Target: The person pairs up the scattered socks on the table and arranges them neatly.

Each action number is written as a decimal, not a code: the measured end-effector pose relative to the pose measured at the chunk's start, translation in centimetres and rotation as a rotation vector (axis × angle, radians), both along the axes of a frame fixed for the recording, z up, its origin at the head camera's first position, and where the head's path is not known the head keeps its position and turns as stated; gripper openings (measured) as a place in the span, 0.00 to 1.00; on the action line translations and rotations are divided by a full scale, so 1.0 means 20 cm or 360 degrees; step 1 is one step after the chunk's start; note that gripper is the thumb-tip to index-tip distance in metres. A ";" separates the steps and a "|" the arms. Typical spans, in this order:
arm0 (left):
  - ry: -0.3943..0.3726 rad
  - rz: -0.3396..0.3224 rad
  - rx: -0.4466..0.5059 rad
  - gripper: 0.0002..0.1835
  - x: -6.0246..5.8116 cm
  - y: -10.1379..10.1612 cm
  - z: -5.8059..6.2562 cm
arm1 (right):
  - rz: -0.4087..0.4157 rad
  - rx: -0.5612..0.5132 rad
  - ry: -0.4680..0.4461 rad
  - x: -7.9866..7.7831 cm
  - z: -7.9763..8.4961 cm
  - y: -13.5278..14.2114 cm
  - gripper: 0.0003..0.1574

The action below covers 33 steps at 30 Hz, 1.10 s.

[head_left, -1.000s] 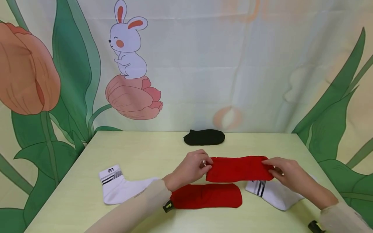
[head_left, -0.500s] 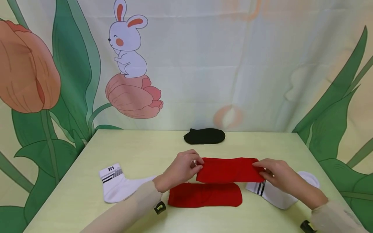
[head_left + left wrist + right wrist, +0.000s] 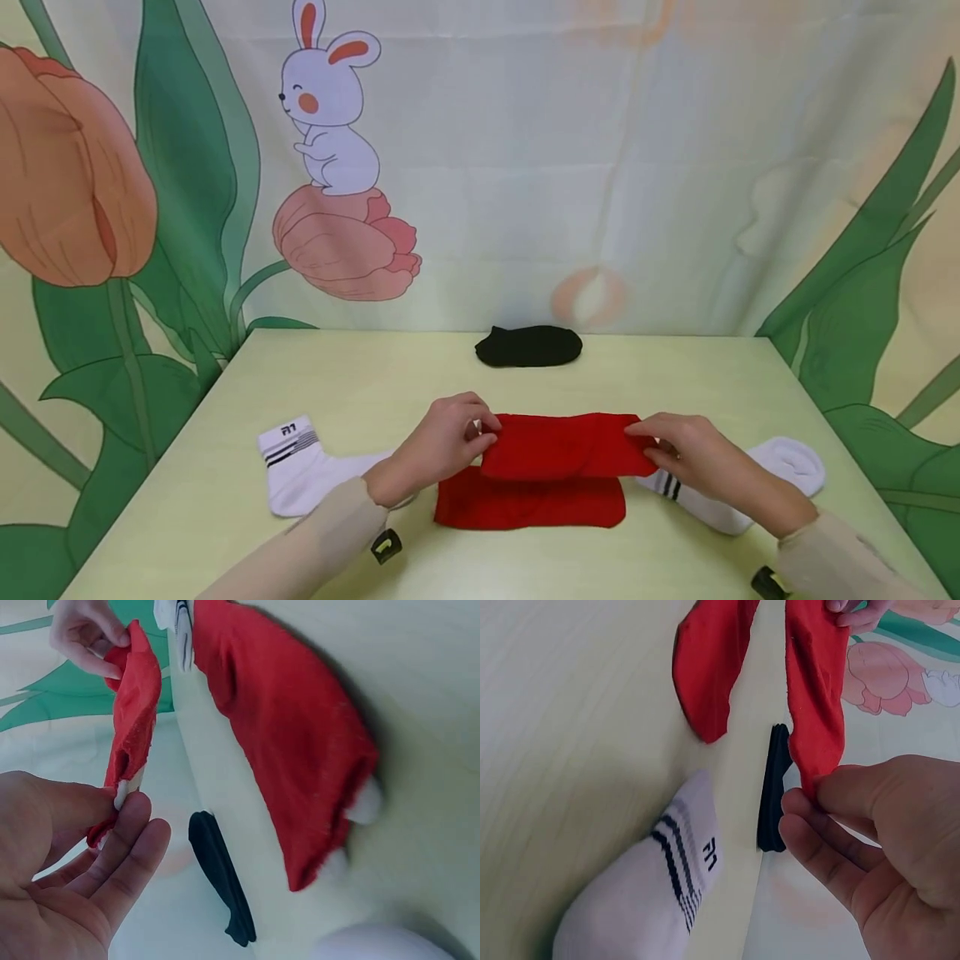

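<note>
A red sock [image 3: 562, 446] is stretched between both hands above the table. My left hand [image 3: 442, 442] pinches its left end between thumb and fingers, and my right hand [image 3: 697, 454] pinches the other end. In the left wrist view, bits of white show at the held end of this raised sock [image 3: 135, 720]. A second red sock [image 3: 528, 510] lies flat on the table just below, its upper edge partly covered by the held one in the head view. White tufts also show at one end of the lying sock [image 3: 292, 727].
One white sock with black stripes [image 3: 300, 479] lies at the left, partly behind my left forearm. Another white striped sock [image 3: 783, 467] lies at the right, partly under my right arm. A black sock [image 3: 528, 347] rests near the back edge of the table [image 3: 360, 367].
Both hands have carried the held red sock leftward and slightly toward me, so it now overlaps the lying red sock. The other socks have stayed in place.
</note>
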State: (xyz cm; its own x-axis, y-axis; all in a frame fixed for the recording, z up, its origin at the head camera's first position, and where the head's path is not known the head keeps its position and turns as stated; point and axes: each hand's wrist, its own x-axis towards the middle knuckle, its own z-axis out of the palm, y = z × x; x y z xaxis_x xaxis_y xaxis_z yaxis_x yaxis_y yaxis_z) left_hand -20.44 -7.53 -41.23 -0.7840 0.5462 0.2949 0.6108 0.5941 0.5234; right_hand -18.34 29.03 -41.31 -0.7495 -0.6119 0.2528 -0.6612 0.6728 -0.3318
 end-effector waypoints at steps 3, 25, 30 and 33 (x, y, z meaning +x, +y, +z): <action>-0.0036 0.0019 0.0014 0.05 0.02 -0.03 0.00 | 0.0008 -0.0001 -0.0042 0.00 0.00 -0.03 0.23; -0.0059 0.0064 0.0008 0.05 0.10 -0.20 -0.09 | 0.0109 -0.0022 -0.0184 0.03 -0.07 -0.20 0.20; -0.0067 0.0070 0.0000 0.05 0.11 -0.22 -0.10 | 0.0114 -0.0029 -0.0192 0.05 -0.10 -0.21 0.21; -0.0073 0.0063 -0.0001 0.05 0.12 -0.23 -0.12 | 0.0115 -0.0007 -0.0170 0.06 -0.11 -0.22 0.21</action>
State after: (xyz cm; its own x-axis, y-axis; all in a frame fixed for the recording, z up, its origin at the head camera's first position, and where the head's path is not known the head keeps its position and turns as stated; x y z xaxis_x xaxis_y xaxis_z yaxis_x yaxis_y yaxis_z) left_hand -18.05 -12.19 -43.56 -0.8176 0.5148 0.2580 0.5623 0.6175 0.5500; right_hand -17.22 24.66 -43.47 -0.7260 -0.6645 0.1768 -0.6689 0.6229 -0.4055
